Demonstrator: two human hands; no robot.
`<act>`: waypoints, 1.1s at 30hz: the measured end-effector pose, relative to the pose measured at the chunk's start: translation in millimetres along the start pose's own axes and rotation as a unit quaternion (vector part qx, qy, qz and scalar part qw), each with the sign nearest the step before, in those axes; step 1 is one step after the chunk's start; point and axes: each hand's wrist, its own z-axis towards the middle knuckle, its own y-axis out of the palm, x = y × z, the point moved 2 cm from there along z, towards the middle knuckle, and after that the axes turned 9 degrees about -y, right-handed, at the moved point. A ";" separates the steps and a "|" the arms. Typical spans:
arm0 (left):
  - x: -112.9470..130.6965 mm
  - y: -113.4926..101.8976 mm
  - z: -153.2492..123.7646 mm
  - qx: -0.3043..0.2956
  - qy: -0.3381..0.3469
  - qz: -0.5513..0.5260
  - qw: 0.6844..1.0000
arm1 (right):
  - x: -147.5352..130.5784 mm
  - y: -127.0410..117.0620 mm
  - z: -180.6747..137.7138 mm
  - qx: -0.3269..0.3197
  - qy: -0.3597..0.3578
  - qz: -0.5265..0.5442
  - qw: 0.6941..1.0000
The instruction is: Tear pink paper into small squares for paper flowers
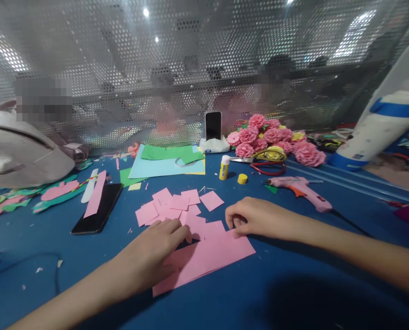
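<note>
A folded or layered strip of pink paper (211, 256) lies slantwise on the blue table in front of me. My left hand (156, 250) bends over its left part, thumb on the paper and curled fingers at the upper edge. At the upper right edge, my right hand (256, 217) has its fingers closed on the strip, fingertips partly hidden. Just beyond lies a loose heap of pink paper squares (172, 206), with one single square (212, 200) to its right. A glue stick (224, 167) stands uncapped behind them, its yellow cap (242, 178) beside it.
A black phone (97, 211) lies at left under a pink strip. A pink glue gun (304, 190), red-handled scissors (268, 168) and pink paper flowers (269, 135) are at right. Green and blue sheets (166, 167) lie behind, before a perforated metal screen (122, 68). A white bottle (379, 130) stands far right.
</note>
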 end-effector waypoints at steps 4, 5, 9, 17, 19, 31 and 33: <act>5.7 -10.6 3.0 0.015 0.012 -0.031 0.999 | 6.7 -0.9 -1.1 0.028 -0.043 0.118 0.992; 8.3 -13.6 6.1 0.023 0.019 -0.047 0.998 | 6.3 -2.3 -0.8 0.035 -0.056 0.140 0.988; 22.3 -23.2 27.8 0.057 0.044 -0.121 0.990 | -6.3 -9.3 1.6 0.059 -0.107 0.161 0.979; 41.8 -38.0 48.6 0.095 0.014 -0.259 0.961 | -38.7 -19.5 -4.8 0.152 -0.139 0.132 0.970; 38.9 -38.3 45.4 0.081 0.012 -0.304 0.949 | -41.0 -19.5 -7.4 0.154 -0.136 0.163 0.965; 2.3 -25.9 6.9 0.052 -0.072 -0.370 0.925 | -34.2 -22.9 -13.2 0.148 -0.126 0.181 0.964; -2.9 -22.9 -1.6 0.064 -0.095 -0.353 0.929 | -31.8 -23.1 -13.4 0.149 -0.125 0.173 0.966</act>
